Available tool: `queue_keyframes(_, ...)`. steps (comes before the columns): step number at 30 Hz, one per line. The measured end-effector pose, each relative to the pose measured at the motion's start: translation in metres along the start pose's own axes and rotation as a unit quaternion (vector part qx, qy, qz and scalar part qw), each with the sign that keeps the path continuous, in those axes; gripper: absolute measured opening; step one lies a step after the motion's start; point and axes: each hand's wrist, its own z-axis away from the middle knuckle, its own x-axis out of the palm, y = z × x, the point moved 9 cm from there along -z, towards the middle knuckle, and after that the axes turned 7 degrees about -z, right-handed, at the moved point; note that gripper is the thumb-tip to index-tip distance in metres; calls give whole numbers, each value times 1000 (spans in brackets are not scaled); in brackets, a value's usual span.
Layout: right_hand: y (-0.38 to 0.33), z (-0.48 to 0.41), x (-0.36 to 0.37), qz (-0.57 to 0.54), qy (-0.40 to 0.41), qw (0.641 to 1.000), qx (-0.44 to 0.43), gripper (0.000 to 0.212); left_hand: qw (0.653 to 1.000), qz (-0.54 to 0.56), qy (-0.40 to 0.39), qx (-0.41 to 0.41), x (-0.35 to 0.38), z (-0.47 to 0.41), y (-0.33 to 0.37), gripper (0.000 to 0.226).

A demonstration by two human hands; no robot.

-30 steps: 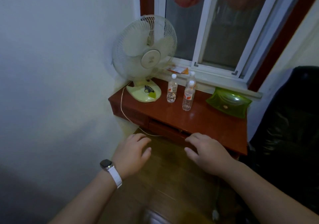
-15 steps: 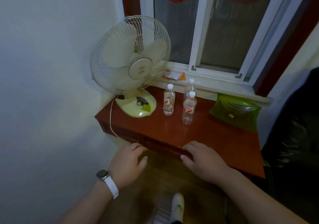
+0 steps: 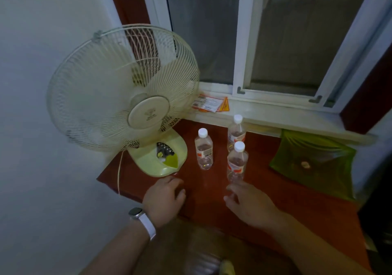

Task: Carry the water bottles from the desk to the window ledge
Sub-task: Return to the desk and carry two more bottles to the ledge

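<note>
Three small clear plastic water bottles with white caps and red-and-white labels stand upright on the glossy red-brown wooden desk (image 3: 280, 185), none of them on the pale window ledge (image 3: 267, 116) that runs along the desk's far edge. The left bottle (image 3: 204, 150) stands alone just right of the fan's base. The rear bottle (image 3: 236, 129) stands close to the ledge, and the front bottle (image 3: 237, 162) stands directly before it, overlapping it in the view. The right hand (image 3: 248, 202) reaches over the desk with its fingers apart and loosely bent, holding nothing. Its fingertips (image 3: 232, 186) lie just below the foot of the front bottle, but motion blur hides whether they touch it. The left hand (image 3: 164, 198), with a grey watch on a white strap (image 3: 142, 218) at the wrist, hovers at the desk's near edge with relaxed, slightly curled fingers, gripping nothing, close to the fan's base and well short of the left bottle. A cream-coloured table fan with a wire cage (image 3: 125, 88) occupies the desk's left end, its cord (image 3: 118, 175) hanging over the edge. A translucent green glass dish (image 3: 314, 162) sits tilted at the right end, against the ledge. Orange-and-white printed slips (image 3: 210, 104) lie on the ledge beneath the white-framed sliding window (image 3: 241, 41).
</note>
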Motion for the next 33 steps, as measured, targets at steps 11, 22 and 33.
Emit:
queue_keyframes(11, 78, -39, 15, -214, 48, 960, 172, 22, 909, 360, -65, -201, 70, -71, -27, 17)
queue_keyframes(22, 114, -57, 32, -312, 160, 892, 284, 69, 846, 454, -116, -254, 129, -134, -33, 54)
queue_keyframes(33, 99, -86, 11, -380, 234, 872, 201, 59, 858, 476, -128, -146, 139, -180, -15, 70)
